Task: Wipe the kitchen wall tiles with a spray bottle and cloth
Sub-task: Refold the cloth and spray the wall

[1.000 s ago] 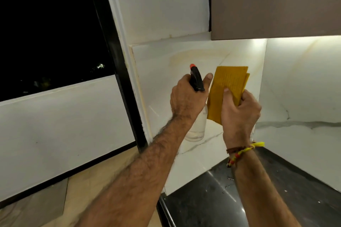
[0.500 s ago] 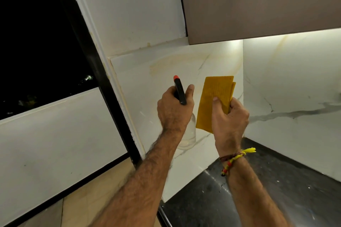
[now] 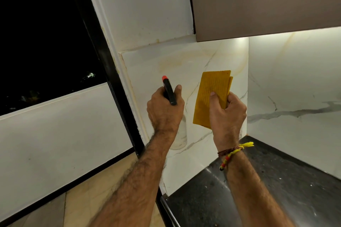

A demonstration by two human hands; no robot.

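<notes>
My left hand (image 3: 164, 110) grips a spray bottle (image 3: 168, 91) with a black head and an orange nozzle tip; its clear body hangs below my fist. The nozzle points up and left at the white marble wall tile (image 3: 171, 68), which carries a yellowish stain near its top. My right hand (image 3: 227, 114) holds a folded yellow cloth (image 3: 212, 94) upright, close to the same tile, just right of the bottle. Whether the cloth touches the tile I cannot tell.
A brown wall cabinet (image 3: 258, 2) hangs above, lit from beneath. The black counter (image 3: 276, 186) runs below into the corner with a second marble wall (image 3: 295, 83). A black-framed window (image 3: 103, 57) stands on the left, dark outside.
Both hands sit lower in view than a second ago, as the view has tilted up and shifted. The bottle's nozzle has turned further left. The grips on bottle and cloth are unchanged.
</notes>
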